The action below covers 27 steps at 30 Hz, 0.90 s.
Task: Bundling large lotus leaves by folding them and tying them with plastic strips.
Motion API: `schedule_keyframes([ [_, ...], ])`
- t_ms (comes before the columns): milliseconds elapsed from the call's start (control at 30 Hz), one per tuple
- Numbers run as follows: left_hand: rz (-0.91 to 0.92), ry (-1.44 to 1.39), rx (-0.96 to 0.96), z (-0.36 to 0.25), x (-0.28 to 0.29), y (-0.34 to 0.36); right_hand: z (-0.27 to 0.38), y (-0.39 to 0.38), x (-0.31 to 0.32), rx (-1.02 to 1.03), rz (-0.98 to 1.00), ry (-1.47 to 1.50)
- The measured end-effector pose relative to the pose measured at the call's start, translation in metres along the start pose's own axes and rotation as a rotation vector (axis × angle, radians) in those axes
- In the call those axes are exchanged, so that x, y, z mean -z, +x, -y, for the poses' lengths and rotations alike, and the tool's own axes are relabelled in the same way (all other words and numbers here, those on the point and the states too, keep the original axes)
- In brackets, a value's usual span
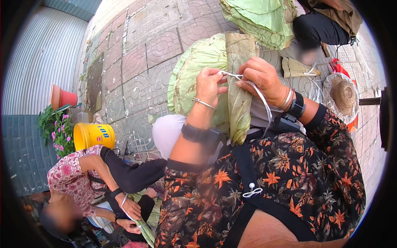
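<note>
While the folded leaf bundle (240, 109) sits mid-view before the person's chest, overlapping a pale-green leaf stack (196, 74), the L hand (209, 87) pinches a white tie (262, 97) btwn thumb & finger and the R hand (263, 80) grips it too, at the bundle's R side, w/ a loose end hanging down. Farther out on the paving (134, 93), a second leaf stack (264, 20), a smaller bundle (295, 67) nr the R hand & a straw hat (343, 91). Lower L, a co-worker (74, 165) holds a green leaf roll (145, 232), nr a yellow bucket (87, 138).
</note>
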<state>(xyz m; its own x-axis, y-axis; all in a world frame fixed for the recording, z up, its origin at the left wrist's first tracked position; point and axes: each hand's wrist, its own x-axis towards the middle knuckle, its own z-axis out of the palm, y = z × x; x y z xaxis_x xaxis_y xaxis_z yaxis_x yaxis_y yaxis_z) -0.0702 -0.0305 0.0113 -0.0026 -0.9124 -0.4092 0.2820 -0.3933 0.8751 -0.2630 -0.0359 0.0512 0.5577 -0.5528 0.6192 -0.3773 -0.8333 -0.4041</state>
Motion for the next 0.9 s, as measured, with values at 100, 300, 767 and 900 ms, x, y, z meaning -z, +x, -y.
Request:
schedule_keyframes([
  [100, -0.024, 0.085, -0.038, -0.002, -0.003, -0.002, 0.003, 0.012, -0.008, -0.123, 0.005, 0.148],
  [300, -0.024, 0.212, -0.105, 0.005, -0.004, -0.003, 0.009, 0.035, -0.008, -0.707, 0.169, 0.756],
  [767, -0.178, 0.374, -0.789, 0.015, -0.002, 0.001, -0.008, 0.026, -0.017, -0.887, 0.041, 0.844],
  [900, -0.163, 0.510, -0.938, 0.010, -0.010, -0.007, -0.011, 0.022, -0.019, -0.925, 0.031, 0.884],
])
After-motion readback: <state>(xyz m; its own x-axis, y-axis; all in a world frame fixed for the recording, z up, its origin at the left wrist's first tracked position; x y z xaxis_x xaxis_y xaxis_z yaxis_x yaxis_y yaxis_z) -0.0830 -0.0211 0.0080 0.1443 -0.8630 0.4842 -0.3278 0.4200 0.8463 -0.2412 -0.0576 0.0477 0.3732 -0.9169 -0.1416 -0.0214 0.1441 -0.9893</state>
